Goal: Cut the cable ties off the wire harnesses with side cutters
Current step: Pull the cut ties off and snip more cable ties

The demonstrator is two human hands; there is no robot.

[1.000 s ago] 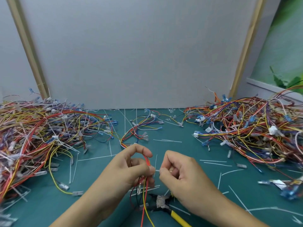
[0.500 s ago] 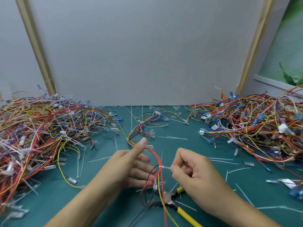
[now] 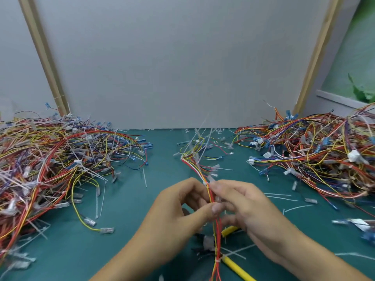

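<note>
A thin harness of red, yellow and white wires [image 3: 213, 199] runs from the mat's middle down between my hands. My left hand [image 3: 180, 216] pinches the bundle between thumb and fingers. My right hand [image 3: 243, 207] meets it from the right, fingertips on the wires and a small white tie piece, blurred by motion. A white cable tie [image 3: 218, 260] still rings the wires lower down. The side cutters with yellow handles [image 3: 235, 266] lie on the mat below my hands, partly hidden by the wires.
A large heap of wire harnesses [image 3: 50, 163] covers the left of the green mat [image 3: 129, 209]. Another heap [image 3: 316, 155] fills the right. Cut white ties [image 3: 101, 199] lie scattered around. A grey board stands behind.
The hands came together on the harness; the left went from open fingers to a pinch. The wires now stretch straight up the mat, and the view shifted slightly.
</note>
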